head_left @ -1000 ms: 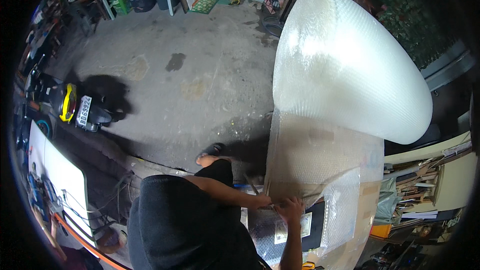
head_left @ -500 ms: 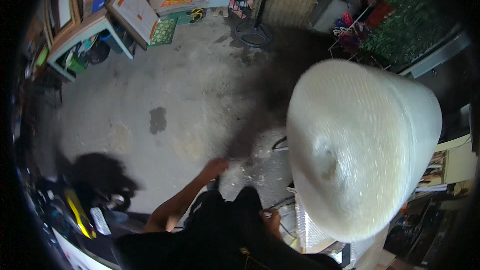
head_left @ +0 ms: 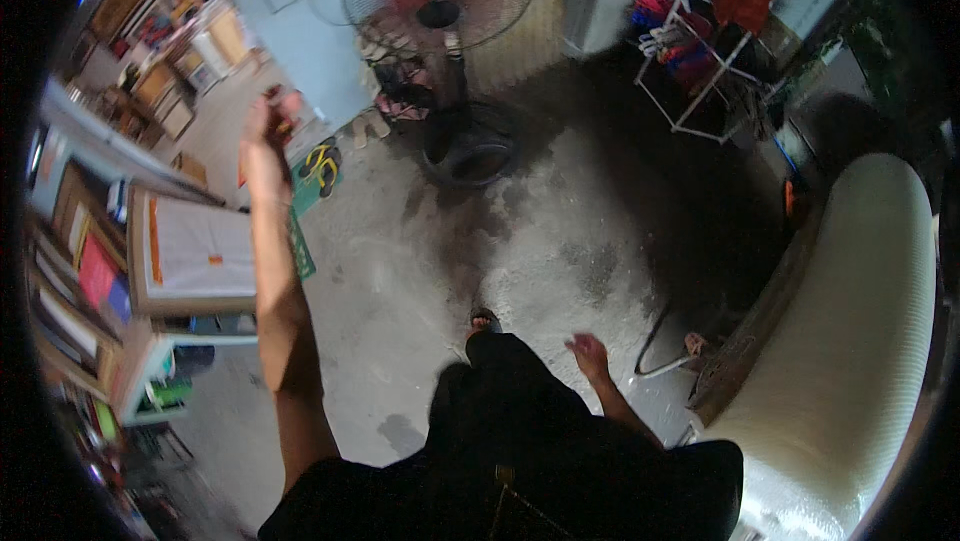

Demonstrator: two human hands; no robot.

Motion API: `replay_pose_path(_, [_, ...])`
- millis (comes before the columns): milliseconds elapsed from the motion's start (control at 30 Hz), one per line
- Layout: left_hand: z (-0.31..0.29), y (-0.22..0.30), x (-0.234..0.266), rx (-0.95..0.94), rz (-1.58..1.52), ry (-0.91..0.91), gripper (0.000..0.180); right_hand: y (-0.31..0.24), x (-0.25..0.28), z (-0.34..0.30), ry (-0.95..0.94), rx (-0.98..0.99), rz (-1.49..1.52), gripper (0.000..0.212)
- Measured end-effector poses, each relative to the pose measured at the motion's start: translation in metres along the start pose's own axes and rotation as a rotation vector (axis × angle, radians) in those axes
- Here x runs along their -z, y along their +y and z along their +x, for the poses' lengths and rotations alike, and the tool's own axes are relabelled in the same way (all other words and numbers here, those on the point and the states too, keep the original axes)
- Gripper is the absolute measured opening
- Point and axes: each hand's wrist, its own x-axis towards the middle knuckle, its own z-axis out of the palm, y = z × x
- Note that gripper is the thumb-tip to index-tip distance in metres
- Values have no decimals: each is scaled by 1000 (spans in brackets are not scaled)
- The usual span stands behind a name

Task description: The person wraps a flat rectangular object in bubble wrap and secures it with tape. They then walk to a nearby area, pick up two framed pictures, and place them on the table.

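My left arm stretches far forward, and my left hand (head_left: 270,119) is up in front of the doorway and the pale blue wall (head_left: 300,61). Motion smears its fingers, so I cannot make out whether anything is in them. Down at my right side, my right hand (head_left: 590,353) hangs over the concrete floor (head_left: 560,276), its fingers loosely apart and nothing visible in them. Nearest to it on the right stands a big roll of translucent bubble wrap (head_left: 850,331).
Ahead stands a pedestal fan (head_left: 437,13) on a round base (head_left: 470,146). Yellow-strapped flip-flops (head_left: 320,169) lie on a green mat (head_left: 303,191). Frames (head_left: 195,251) lean by a table (head_left: 150,351) on the left. A white rack (head_left: 690,71) stands at the far right.
My view has shifted toward the fan and doorway, which are now closer. My left hand has risen forward from near my legs. The bubble wrap roll now sits farther right.
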Motion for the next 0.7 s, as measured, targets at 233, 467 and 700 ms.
replay_pose_path(233, [404, -18, -61, -125, 250, -365, 49, -359, -88, 243, 70, 76, 496, 101])
replay_pose_path(467, [637, -228, -289, -358, 714, -1321, 45, -527, -197, 483, 638, 556, 229, 152])
replay_pose_path(700, [556, -356, -292, -295, 518, -1503, 45, -559, -236, 520, 772, 438, 375, 165])
